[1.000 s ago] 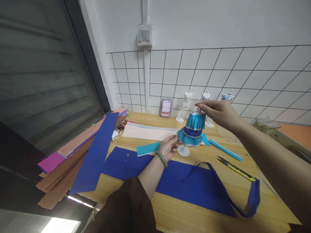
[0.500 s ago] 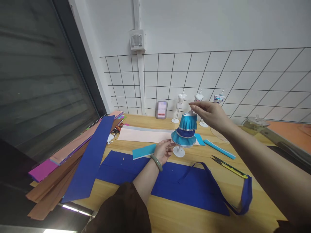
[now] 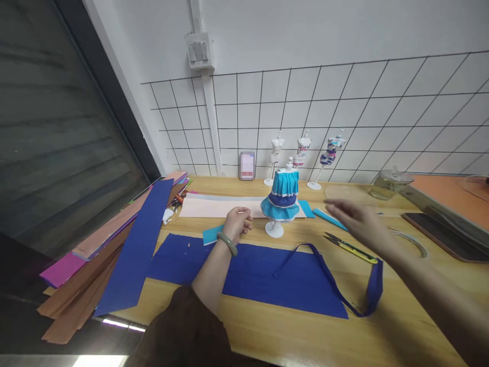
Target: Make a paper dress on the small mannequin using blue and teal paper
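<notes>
A small dress form [image 3: 280, 199] wears a tiered paper dress of turquoise and dark blue and stands upright on a round white base. My left hand [image 3: 237, 223], with a green bangle at the wrist, is just left of it, fingers curled in and nothing visible between them. Apart from the form on the other side is my right hand [image 3: 353, 216], slightly blurred, its fingers stretched out and holding nothing. Below that hand lie scissors or a cutter with a yellow handle [image 3: 353, 251]. A large dark blue paper sheet [image 3: 282, 285] lies in front, with a narrow blue strip [image 3: 324, 267] curling over it.
Along the grid at the back stand white mini dress forms [image 3: 275, 152] and a propped phone [image 3: 247, 166]. Pink paper [image 3: 214, 208] lies behind my left hand, with stacked coloured paper [image 3: 95, 244] at left. A glass teapot [image 3: 389, 184] and dark phone [image 3: 446, 235] are at right.
My right hand has left the top of the dress form and moved right and down. My left hand has drawn away leftward from its base. The camera view has shifted slightly.
</notes>
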Demonstrator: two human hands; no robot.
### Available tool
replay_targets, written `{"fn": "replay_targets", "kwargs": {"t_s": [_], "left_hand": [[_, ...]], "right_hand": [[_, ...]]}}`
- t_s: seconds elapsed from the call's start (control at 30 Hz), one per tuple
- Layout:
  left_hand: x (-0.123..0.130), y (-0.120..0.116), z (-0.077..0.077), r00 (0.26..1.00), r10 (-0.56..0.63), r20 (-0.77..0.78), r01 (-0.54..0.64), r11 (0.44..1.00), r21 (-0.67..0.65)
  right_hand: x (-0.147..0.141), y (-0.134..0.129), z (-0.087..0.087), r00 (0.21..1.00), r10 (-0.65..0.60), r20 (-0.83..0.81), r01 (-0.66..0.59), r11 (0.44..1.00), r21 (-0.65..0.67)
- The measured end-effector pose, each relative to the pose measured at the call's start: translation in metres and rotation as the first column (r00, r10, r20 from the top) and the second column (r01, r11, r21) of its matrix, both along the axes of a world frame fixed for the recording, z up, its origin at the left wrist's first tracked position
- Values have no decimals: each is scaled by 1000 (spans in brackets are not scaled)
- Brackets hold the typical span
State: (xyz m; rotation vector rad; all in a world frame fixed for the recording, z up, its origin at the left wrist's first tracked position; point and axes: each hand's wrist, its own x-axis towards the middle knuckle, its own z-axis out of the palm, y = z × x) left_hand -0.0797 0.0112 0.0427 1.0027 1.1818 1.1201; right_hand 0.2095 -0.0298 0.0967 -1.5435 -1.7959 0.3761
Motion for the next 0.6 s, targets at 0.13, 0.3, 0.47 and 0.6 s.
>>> {"fn": "replay_targets", "kwargs": {"t_s": [0.13,0.3,0.47,0.6], "left_hand": [[7,-9,-4,944,-111,-311,119,993,7],[31,-26,-10,812,-221,-539,266,964,5],[43,-32,-10,760,-226,-610,336,939,71],[50,-34,-14,808,-252,-533,392,904,167]], "right_hand": [[12,-9,-58,984,140,109,-122,981,-154],[-2,-2,-82,912,286,293,-280,958,-65],[-21,5,-80,876,360,320,-371,928,-29],[-28,4,-70,870,423,253,-433,901,-15]]}}
